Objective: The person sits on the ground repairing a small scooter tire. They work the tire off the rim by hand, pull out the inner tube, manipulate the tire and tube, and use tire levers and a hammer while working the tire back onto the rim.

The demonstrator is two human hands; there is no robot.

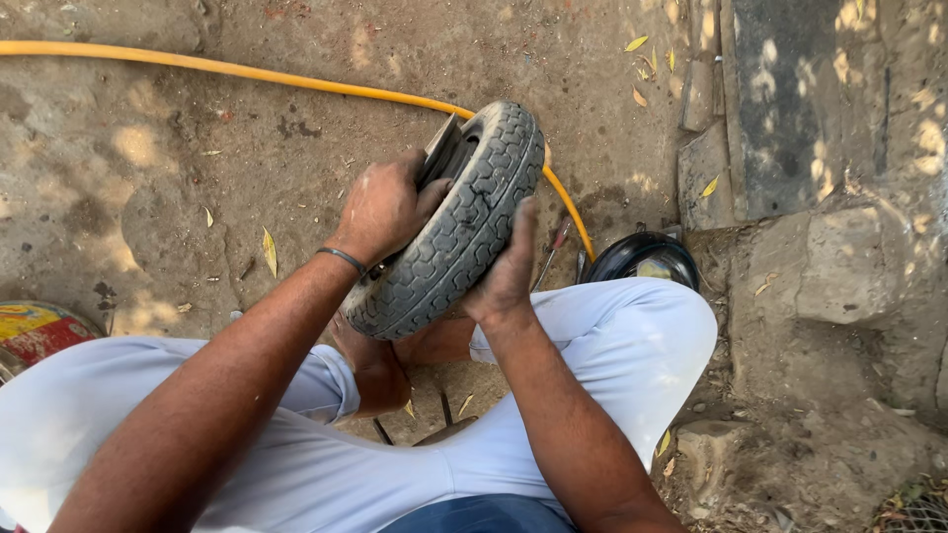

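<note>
A small grey rubber tyre (449, 232) with a blocky tread stands on edge, tilted, above my bare foot and between my knees. My left hand (383, 205) grips its left side, fingers curled over the rim next to a metal wheel part (441, 148) inside the tyre. A dark band sits on that wrist. My right hand (509, 266) presses flat against the tyre's right sidewall, fingers pointing up. Both hands are dusty. I sit low in white trousers.
A yellow hose (247, 73) runs across the dirt ground and curves down behind the tyre. A black round tub (642, 259) lies by my right knee. A thin tool (553, 252) lies beside it. Stone blocks (839, 257) rise at right. A red and yellow tin (35, 331) sits at left.
</note>
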